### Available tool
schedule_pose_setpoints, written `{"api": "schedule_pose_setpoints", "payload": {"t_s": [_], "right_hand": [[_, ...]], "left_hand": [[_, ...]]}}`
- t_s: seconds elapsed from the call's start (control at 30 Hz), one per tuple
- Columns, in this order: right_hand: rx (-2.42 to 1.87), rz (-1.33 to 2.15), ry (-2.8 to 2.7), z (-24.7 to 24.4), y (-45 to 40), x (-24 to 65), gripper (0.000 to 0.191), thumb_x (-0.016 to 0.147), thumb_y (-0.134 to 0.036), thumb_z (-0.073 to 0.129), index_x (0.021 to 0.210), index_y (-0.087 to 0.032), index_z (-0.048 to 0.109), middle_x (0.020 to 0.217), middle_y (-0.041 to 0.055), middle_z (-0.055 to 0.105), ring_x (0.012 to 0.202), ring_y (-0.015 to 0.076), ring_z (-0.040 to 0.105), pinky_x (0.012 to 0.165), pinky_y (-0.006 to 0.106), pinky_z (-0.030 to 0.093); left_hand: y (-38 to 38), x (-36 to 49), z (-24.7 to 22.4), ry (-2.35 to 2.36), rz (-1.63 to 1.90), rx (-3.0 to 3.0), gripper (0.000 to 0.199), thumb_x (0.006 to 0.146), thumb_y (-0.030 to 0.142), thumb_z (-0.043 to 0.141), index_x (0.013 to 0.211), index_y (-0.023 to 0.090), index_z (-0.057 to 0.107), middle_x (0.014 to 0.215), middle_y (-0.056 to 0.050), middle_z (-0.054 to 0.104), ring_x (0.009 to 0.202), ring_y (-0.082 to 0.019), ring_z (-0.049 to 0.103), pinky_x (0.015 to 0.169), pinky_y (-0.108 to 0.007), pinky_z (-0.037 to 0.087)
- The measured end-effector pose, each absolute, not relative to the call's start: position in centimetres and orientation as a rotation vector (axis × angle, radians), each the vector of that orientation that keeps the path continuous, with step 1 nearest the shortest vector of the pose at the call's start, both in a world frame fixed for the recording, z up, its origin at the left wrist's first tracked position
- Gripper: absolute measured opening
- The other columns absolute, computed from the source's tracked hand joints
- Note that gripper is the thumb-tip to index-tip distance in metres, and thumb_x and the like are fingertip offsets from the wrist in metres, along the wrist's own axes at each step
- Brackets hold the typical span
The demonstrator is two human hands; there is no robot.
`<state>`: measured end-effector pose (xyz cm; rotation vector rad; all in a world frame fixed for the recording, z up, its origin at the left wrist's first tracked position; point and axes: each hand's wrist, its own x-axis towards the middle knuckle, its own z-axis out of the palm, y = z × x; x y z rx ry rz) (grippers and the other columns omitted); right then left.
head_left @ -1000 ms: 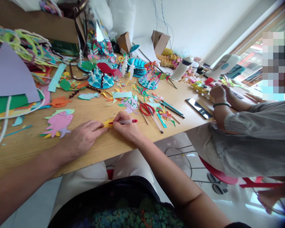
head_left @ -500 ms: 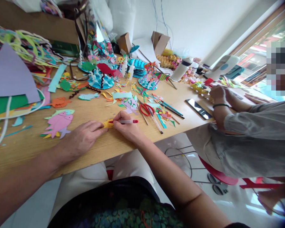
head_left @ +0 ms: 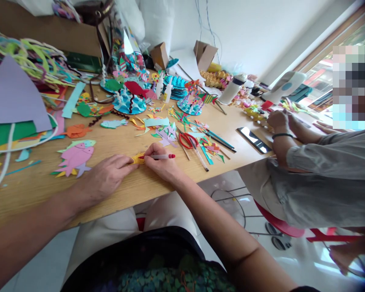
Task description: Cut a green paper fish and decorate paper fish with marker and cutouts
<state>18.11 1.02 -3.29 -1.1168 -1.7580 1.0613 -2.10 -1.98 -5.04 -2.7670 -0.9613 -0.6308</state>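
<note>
on the worktop point(head_left: 118, 138), the left hand point(head_left: 107, 172) still holds the yellow piece point(head_left: 136, 159), while the right hand point(head_left: 162, 165) grips the pen point(head_left: 161, 156), slightly shifted, so marking seems to continue.

Scissors point(head_left: 187, 140) and paper scraps point(head_left: 166, 134) obstruct passage beyond the right hand point(head_left: 161, 162)

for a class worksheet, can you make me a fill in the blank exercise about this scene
1. The right hand holds a pen whose rear end is coloured ____.
2. The left hand touches a small piece coloured ____.
3. The pile of paper fish beside that hand is topped by a ____ one.
Missing words: red; yellow; pink
</note>
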Motion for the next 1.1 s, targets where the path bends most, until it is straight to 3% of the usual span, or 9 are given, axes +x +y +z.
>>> {"api": "schedule_pose_setpoints", "payload": {"t_s": [0.3, 0.57, 1.1], "right_hand": [[-1.164, 1.038, -1.799, -2.82, 0.86, 18.2, 0.005, 0.069, -0.017, 0.051, 0.067, -0.02, 0.048, 0.061, -0.006, 0.048, 0.056, 0.0093, 0.043, 0.052, 0.022, 0.032], [-1.171, 1.017, -1.782, -2.71, 0.9, 18.32, 0.006, 0.069, -0.015, 0.05, 0.066, -0.02, 0.047, 0.06, -0.0066, 0.047, 0.055, 0.0091, 0.042, 0.052, 0.022, 0.031], [-1.216, 1.002, -1.743, -2.85, 0.93, 18.36, 0.006, 0.071, -0.018, 0.05, 0.068, -0.021, 0.046, 0.062, -0.0053, 0.049, 0.058, 0.0108, 0.044, 0.054, 0.024, 0.033]], "left_hand": [[-2.05, -2.04, -4.77, -1.007, -0.646, -2.789, 0.041, 0.089, 0.009, 0.031, 0.115, 0.019, 0.061, 0.103, -0.007, 0.062, 0.098, -0.022, 0.057, 0.085, -0.035, 0.05], [-1.99, -1.89, -4.54, -0.923, -0.642, -2.738, 0.039, 0.089, 0.007, 0.031, 0.112, 0.013, 0.062, 0.101, -0.01, 0.062, 0.095, -0.022, 0.058, 0.083, -0.035, 0.05], [-2.02, -2.09, -4.77, -1.034, -0.626, -2.797, 0.043, 0.091, 0.01, 0.029, 0.117, 0.022, 0.061, 0.104, -0.007, 0.063, 0.098, -0.021, 0.057, 0.085, -0.035, 0.05]]}}
